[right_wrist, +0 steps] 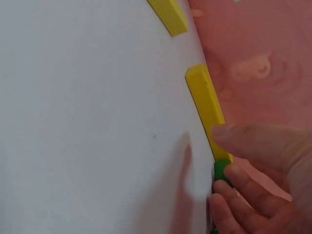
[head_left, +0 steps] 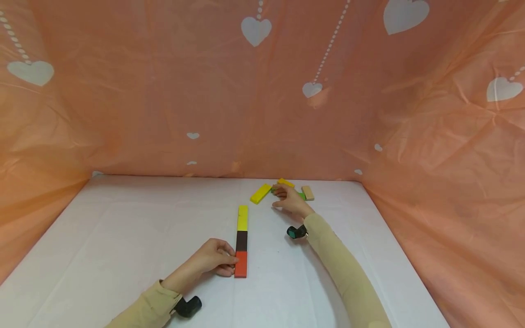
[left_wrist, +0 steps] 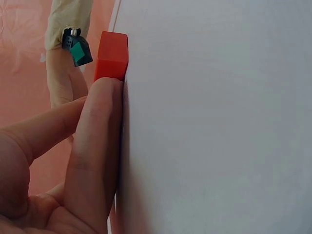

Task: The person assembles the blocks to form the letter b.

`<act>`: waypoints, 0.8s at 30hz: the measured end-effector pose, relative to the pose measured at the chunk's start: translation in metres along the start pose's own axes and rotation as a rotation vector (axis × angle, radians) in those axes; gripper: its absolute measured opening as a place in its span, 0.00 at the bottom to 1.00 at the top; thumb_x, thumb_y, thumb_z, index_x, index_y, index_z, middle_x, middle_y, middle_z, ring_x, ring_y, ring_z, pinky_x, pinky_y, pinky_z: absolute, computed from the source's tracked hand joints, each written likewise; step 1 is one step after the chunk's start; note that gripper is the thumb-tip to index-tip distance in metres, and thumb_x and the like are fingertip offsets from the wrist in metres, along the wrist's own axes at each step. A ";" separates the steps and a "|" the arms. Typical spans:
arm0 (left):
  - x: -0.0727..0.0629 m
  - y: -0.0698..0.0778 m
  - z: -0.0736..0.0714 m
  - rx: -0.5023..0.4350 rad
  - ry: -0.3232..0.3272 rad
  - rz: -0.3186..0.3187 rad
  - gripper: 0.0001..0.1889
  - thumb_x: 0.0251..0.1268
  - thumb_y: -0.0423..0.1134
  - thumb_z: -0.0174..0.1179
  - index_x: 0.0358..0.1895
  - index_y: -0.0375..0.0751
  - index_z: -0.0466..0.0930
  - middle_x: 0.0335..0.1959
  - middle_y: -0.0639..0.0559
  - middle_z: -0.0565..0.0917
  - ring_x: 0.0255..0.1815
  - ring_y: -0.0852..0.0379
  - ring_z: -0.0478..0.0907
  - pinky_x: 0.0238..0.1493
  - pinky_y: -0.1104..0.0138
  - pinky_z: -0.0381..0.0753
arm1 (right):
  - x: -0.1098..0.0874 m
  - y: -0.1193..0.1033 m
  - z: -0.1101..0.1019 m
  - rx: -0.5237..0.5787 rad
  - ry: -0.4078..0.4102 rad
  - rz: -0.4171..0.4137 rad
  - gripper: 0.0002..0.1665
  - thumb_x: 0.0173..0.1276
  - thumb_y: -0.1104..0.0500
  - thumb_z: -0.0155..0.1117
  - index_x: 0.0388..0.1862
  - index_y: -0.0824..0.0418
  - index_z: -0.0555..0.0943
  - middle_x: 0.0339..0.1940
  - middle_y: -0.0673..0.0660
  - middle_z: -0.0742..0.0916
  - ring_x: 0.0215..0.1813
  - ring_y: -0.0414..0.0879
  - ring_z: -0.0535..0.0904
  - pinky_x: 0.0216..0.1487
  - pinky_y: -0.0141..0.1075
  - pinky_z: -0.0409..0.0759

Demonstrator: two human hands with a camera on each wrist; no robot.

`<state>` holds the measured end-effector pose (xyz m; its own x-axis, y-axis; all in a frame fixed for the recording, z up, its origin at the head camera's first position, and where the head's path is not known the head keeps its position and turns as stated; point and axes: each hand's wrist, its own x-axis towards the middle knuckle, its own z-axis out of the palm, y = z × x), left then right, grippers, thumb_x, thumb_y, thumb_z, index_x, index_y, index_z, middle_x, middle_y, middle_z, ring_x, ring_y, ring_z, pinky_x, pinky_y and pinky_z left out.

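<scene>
A straight row of blocks lies on the white table: yellow point(head_left: 243, 217), black point(head_left: 242, 241) and, at the near end, red point(head_left: 241, 265). My left hand point(head_left: 213, 257) touches the red block's left side with its fingertips, thumb near the top edge. That red block point(left_wrist: 113, 48) appears end-on in the left wrist view. Farther back, my right hand point(head_left: 292, 201) is among loose blocks. In the right wrist view its fingertips are at a green block point(right_wrist: 223, 169), with the thumb apart from them, in front of a yellow block point(right_wrist: 204, 100). Contact with the green block cannot be told.
Around the right hand lie a yellow block point(head_left: 260, 193), another yellow block point(head_left: 285, 182), a green piece point(head_left: 302, 196) partly hidden by the hand, and a plain wood block point(head_left: 307, 193). An orange curtain point(head_left: 164, 114) with white hearts surrounds the table's back and sides.
</scene>
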<state>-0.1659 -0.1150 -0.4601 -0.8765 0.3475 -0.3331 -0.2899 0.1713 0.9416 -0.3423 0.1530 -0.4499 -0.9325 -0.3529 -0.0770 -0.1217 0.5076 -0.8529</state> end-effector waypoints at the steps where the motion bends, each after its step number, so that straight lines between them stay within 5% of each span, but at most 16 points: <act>1: 0.000 0.000 0.000 -0.001 0.000 -0.001 0.11 0.58 0.27 0.65 0.40 0.25 0.74 0.23 0.43 0.83 0.21 0.56 0.82 0.27 0.65 0.86 | 0.001 -0.001 0.000 -0.011 -0.003 -0.014 0.39 0.59 0.68 0.70 0.68 0.64 0.66 0.59 0.61 0.76 0.62 0.55 0.71 0.65 0.44 0.70; 9: 0.000 -0.001 -0.001 0.003 0.002 0.012 0.12 0.58 0.28 0.65 0.41 0.25 0.73 0.23 0.43 0.83 0.20 0.56 0.82 0.26 0.64 0.86 | 0.012 -0.012 0.005 -0.129 -0.007 -0.126 0.36 0.60 0.70 0.68 0.67 0.62 0.68 0.59 0.58 0.77 0.62 0.51 0.72 0.65 0.43 0.71; 24: 0.004 -0.005 -0.002 0.009 0.006 0.010 0.11 0.59 0.28 0.65 0.40 0.26 0.74 0.23 0.43 0.83 0.20 0.57 0.82 0.26 0.64 0.86 | 0.035 -0.023 0.011 -0.190 -0.073 -0.110 0.33 0.62 0.74 0.62 0.66 0.60 0.71 0.57 0.54 0.80 0.62 0.49 0.71 0.65 0.42 0.71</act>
<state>-0.1686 -0.1161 -0.4657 -0.8817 0.3432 -0.3237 -0.2781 0.1760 0.9443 -0.3684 0.1200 -0.4385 -0.8838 -0.4667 -0.0316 -0.2896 0.5990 -0.7465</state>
